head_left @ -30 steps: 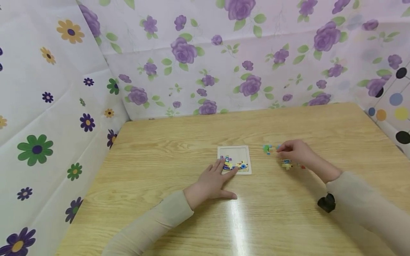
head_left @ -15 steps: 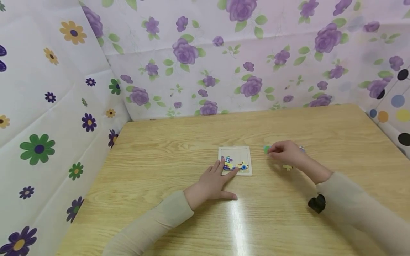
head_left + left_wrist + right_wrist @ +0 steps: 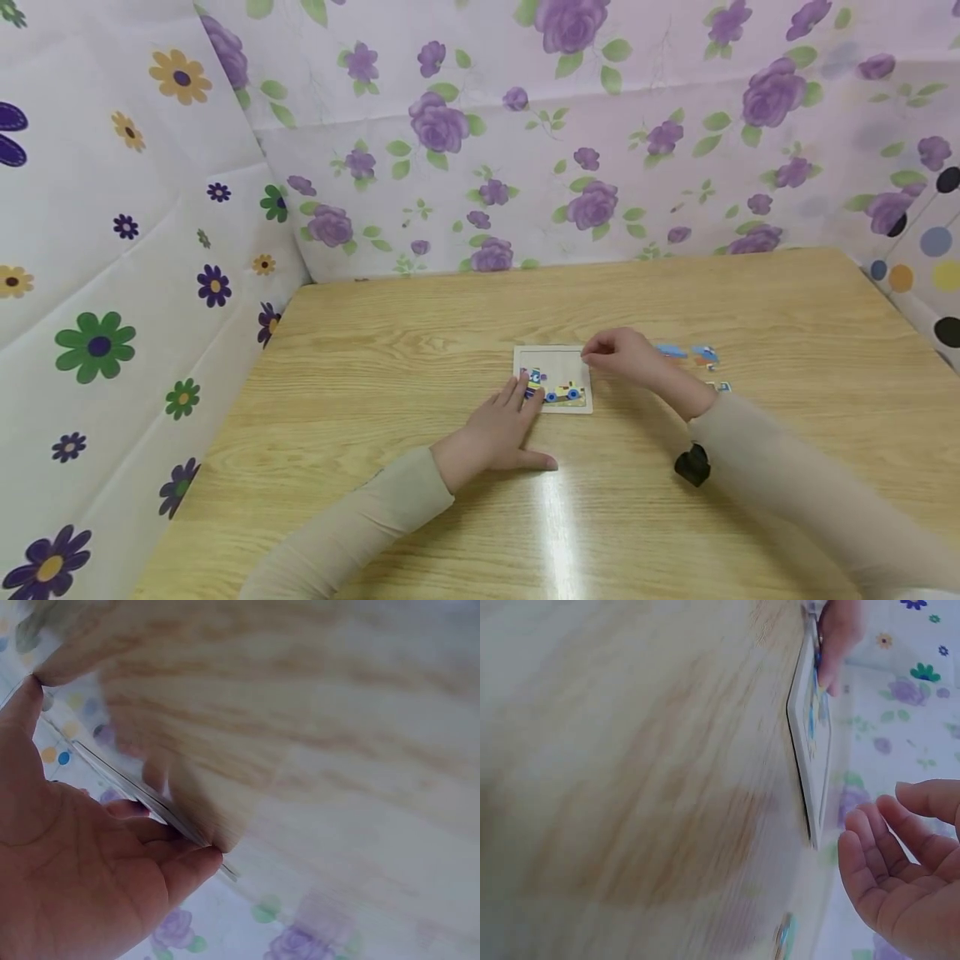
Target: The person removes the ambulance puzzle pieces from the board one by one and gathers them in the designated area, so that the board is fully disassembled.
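Observation:
A square puzzle tray with a pale frame lies on the table, its lower part filled with colourful pieces. My left hand rests spread on its lower left edge, fingertips over the pieces. My right hand is at the tray's upper right corner, thumb and index fingertips close together. In the right wrist view, the right hand has bent fingers beside the tray, with no piece showing in them; I cannot tell whether a small one is pinched there.
Loose blue puzzle pieces and another piece lie right of the right hand, partly hidden by its forearm. One loose piece sits near the tray in the right wrist view. Flowered cloth hangs behind the wooden table.
My right hand has moved left from the loose pieces to the tray's right edge, uncovering blue pieces behind it. The left hand stays on the tray, its index finger drawn slightly inward.

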A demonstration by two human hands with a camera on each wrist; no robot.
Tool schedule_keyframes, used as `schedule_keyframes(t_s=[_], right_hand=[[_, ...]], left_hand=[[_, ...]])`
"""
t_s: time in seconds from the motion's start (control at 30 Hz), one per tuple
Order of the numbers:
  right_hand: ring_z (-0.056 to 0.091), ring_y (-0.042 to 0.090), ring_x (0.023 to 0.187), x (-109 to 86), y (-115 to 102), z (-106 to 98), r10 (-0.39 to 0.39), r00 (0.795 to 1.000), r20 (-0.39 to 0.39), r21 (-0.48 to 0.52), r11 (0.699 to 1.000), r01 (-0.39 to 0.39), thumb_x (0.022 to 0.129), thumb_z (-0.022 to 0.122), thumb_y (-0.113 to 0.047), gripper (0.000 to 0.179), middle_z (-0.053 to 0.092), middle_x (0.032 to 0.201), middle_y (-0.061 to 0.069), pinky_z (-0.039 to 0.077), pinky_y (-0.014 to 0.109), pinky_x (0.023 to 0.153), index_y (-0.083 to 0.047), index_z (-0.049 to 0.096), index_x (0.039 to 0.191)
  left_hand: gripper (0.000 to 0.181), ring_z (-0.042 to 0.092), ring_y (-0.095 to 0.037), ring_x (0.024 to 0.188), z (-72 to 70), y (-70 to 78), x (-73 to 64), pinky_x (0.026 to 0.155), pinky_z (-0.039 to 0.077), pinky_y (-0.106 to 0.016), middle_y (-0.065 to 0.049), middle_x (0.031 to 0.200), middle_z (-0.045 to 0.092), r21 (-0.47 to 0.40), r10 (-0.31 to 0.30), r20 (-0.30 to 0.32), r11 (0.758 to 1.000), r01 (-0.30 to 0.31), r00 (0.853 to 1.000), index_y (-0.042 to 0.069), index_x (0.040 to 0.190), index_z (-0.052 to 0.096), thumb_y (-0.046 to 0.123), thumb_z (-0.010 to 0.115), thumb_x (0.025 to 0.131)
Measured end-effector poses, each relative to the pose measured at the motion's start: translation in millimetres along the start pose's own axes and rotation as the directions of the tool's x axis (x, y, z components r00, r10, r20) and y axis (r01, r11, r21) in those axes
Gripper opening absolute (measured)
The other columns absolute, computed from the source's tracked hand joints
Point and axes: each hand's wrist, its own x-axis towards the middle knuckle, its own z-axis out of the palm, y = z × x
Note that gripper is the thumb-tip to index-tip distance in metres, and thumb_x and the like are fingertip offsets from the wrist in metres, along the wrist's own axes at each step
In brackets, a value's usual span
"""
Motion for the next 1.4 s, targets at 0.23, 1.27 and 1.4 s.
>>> schedule_keyframes(t_s=[0.23,1.27,1.4], right_hand=[[0.058,0.018,0.080,18.4,-9,18,-0.019,1.000,0.024,-0.042,0.999,0.020,0.092,0.059,-0.009,0.016,0.068,0.093,0.012,0.048,0.028,0.069,0.002,0.069,0.099],[0.065,0.026,0.092,28.4,-26,46,-0.176,0.979,0.107,-0.054,0.982,0.182,0.088,0.059,0.000,0.017,0.069,0.101,0.016,0.055,0.037,0.079,0.004,0.066,0.104],[0.065,0.024,0.090,28.5,-28,47,-0.164,0.981,0.100,-0.042,0.985,0.169,0.088,0.058,0.000,0.017,0.069,0.100,0.015,0.055,0.034,0.077,0.004,0.066,0.103]], left_hand=[[0.101,0.007,-0.034,0.146,2.7,-2.1,-0.3,0.115,0.025,-0.043,-0.021,0.158,0.001,-0.036,0.009,-0.004,0.999,-0.009,1.000,0.014,0.154,0.014,0.074,0.049,0.081],[0.100,0.012,-0.041,0.144,4.8,1.2,-1.6,0.114,0.028,-0.046,-0.028,0.155,0.006,0.001,-0.040,-0.021,0.999,0.040,0.999,0.019,0.155,0.011,0.075,0.048,0.080],[0.099,0.013,-0.040,0.144,5.1,1.3,-1.5,0.113,0.029,-0.046,-0.028,0.155,0.008,0.015,-0.037,-0.024,0.999,0.037,0.999,0.019,0.155,0.012,0.075,0.048,0.081]])
